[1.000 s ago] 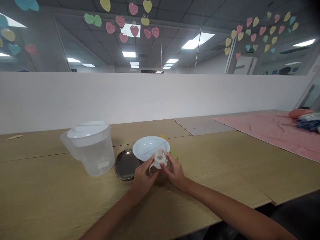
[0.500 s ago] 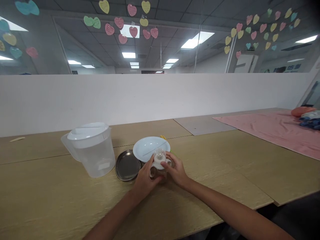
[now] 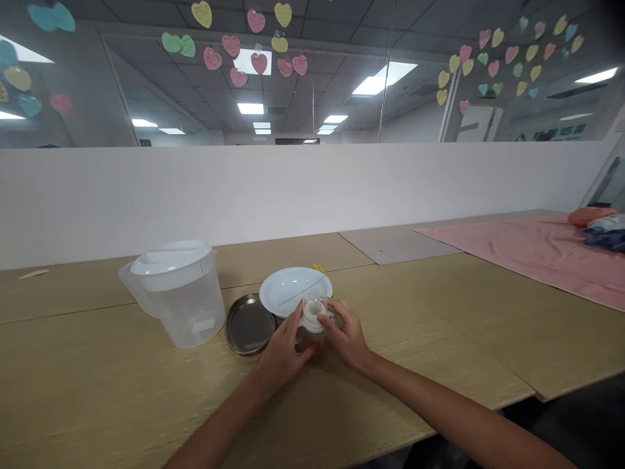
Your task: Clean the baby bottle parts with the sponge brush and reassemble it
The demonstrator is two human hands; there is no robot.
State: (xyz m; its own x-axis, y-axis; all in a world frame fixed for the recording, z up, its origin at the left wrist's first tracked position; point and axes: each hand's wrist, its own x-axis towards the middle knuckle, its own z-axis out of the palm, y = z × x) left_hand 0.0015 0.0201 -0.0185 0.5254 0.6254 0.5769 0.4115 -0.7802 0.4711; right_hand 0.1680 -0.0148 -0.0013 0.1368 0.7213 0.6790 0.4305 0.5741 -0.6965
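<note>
A small bottle (image 3: 313, 320) with a clear cap and a white collar is held just in front of a white bowl (image 3: 293, 290). My left hand (image 3: 284, 345) grips it from the left, thumb low on its body. On the other side my right hand (image 3: 346, 332) has its fingers around the collar and a side handle. A round metal tray (image 3: 250, 324) lies left of the bowl, near my left hand. The lower part of the bottle is partly hidden by my fingers.
A large translucent pitcher (image 3: 190, 306) with a white lid stands left of the tray. Something yellow (image 3: 318, 268) shows behind the bowl. At the right lies a pink cloth (image 3: 532, 251) with a bundle of fabric (image 3: 605, 232). A white wall (image 3: 273, 189) runs behind the table.
The bottle's top has tilted and shifted slightly right between my hands. Both hands keep hold of it; my right hand has moved slightly to the right.
</note>
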